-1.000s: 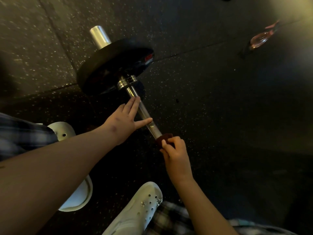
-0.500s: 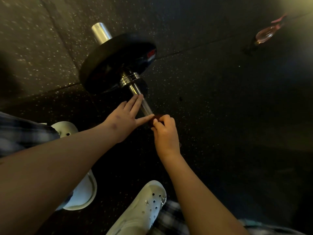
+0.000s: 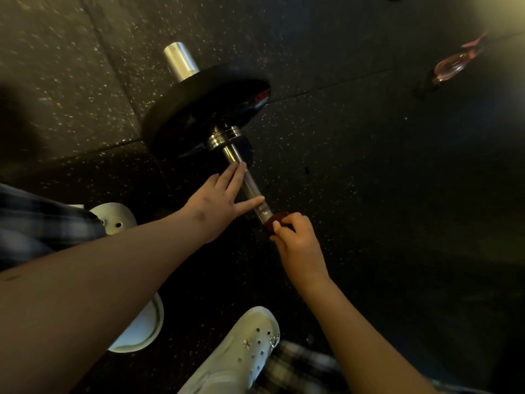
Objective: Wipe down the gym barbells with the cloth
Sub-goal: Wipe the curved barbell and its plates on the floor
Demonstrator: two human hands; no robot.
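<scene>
The barbell point(image 3: 247, 186) lies on the dark rubber floor point(image 3: 369, 194). Its shaft runs from the centre of the head view toward 11 o'clock, where a black plate point(image 3: 199, 115) sits behind a chrome collar point(image 3: 224, 136). It looks heavy and rigid, and the smooth steel is probably slippery. Steadying the bare shaft suits it better than lifting, since it may roll on the plate.

The left hand point(image 3: 216, 203) rests on the shaft with its fingers straight and spread. At 5 o'clock from it, the right hand point(image 3: 298, 245) pinches a soft, bunched dark red cloth point(image 3: 274, 220) round the bar.

White shoes point(image 3: 244, 354) stand near the bar at 6 and 8 o'clock. What looks like a pink bottle point(image 3: 451, 65) lies well apart at 2 o'clock. Only the left hand itself covers the stretch of shaft toward the collar.
</scene>
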